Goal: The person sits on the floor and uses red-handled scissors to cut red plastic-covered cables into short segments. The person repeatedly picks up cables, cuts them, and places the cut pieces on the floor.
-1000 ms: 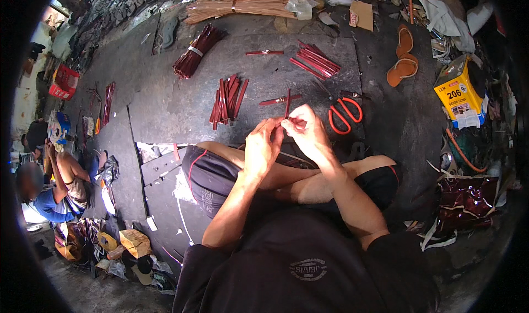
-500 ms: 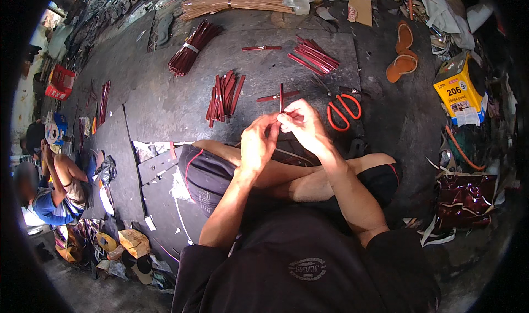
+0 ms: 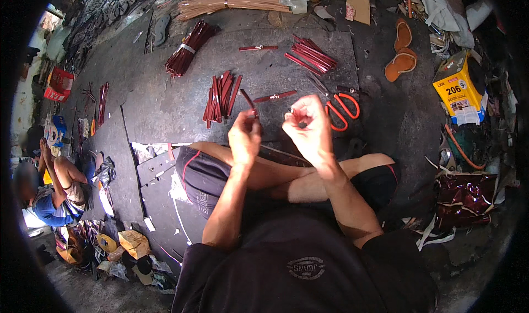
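My left hand pinches a narrow dark red strip, which points up and away from me. To its right, my right hand is raised with the fingers curled and the tips together; whatever small thing is in them is too small to name. Just beyond the hands lies a red strap with a small metal fitting, and farther off is a similar strap. A loose pile of red strips sits left of the hands. Scissors with orange handles lie right beside my right hand.
A tied bundle of red strips and another pile lie on the dark board. Orange sandals and a yellow box are to the right. Another person sits at far left.
My hands were together around an upright strip. They have moved apart, the left one taking the strip leftward, now tilted, while the right fingers have curled.
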A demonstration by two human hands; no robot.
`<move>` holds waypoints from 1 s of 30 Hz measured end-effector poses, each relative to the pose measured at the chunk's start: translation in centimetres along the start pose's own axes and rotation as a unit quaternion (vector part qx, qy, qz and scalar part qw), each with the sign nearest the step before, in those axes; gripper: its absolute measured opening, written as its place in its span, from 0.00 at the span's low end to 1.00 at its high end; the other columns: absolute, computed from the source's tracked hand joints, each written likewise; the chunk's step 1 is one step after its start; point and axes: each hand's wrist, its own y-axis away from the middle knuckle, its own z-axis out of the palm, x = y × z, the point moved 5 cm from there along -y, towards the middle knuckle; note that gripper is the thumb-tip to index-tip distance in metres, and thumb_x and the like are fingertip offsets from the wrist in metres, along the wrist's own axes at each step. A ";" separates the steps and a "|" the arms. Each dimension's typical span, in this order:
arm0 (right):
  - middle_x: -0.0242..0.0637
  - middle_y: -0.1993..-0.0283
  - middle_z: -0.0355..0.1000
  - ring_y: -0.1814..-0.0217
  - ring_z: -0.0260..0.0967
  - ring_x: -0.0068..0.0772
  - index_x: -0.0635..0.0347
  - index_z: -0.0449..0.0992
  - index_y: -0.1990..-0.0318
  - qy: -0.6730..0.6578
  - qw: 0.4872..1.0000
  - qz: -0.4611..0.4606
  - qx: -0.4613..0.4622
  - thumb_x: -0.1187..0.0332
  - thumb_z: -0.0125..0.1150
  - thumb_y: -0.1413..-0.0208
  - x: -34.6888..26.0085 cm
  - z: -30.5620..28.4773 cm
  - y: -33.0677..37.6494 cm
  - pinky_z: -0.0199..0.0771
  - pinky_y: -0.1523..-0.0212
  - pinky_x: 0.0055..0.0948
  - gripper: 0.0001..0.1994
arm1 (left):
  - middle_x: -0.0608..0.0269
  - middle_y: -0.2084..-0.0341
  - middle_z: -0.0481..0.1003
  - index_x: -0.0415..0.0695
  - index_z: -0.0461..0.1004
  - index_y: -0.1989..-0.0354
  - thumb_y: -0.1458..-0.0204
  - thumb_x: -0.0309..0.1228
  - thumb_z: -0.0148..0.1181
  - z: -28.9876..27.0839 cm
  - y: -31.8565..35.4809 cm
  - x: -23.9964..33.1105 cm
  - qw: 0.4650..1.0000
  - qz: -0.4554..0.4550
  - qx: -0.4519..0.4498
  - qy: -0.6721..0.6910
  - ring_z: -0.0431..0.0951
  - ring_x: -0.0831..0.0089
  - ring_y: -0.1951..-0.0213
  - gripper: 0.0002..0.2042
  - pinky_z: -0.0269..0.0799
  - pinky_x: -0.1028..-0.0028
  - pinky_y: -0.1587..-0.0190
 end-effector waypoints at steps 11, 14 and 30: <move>0.45 0.55 0.73 0.60 0.73 0.49 0.59 0.73 0.61 0.468 0.867 -0.131 -0.107 0.73 0.58 0.49 13.7 -2.6 -11.2 0.73 0.62 0.42 0.07 | 0.61 0.63 0.75 0.41 0.71 0.59 0.44 0.25 0.58 4.0 -0.2 -2.9 0.920 -0.211 -0.093 0.318 0.78 0.71 0.60 0.06 0.77 0.72 0.54; 0.44 0.56 0.71 0.59 0.71 0.46 0.60 0.76 0.61 0.410 0.888 -0.185 -0.094 0.72 0.56 0.47 14.6 -3.6 -10.7 0.72 0.59 0.40 0.07 | 0.60 0.61 0.76 0.41 0.71 0.60 0.46 0.26 0.60 5.0 -0.4 -3.4 0.902 -0.245 -0.107 0.339 0.78 0.69 0.57 0.08 0.76 0.71 0.52; 0.46 0.60 0.77 0.55 0.75 0.45 0.60 0.79 0.61 0.360 0.872 0.164 -0.287 0.59 0.62 0.46 12.3 -5.2 -7.6 0.71 0.53 0.41 0.13 | 0.61 0.68 0.76 0.37 0.73 0.60 0.48 0.22 0.63 6.1 -4.7 -8.6 0.899 -0.278 -0.039 0.337 0.79 0.75 0.67 0.09 0.80 0.78 0.63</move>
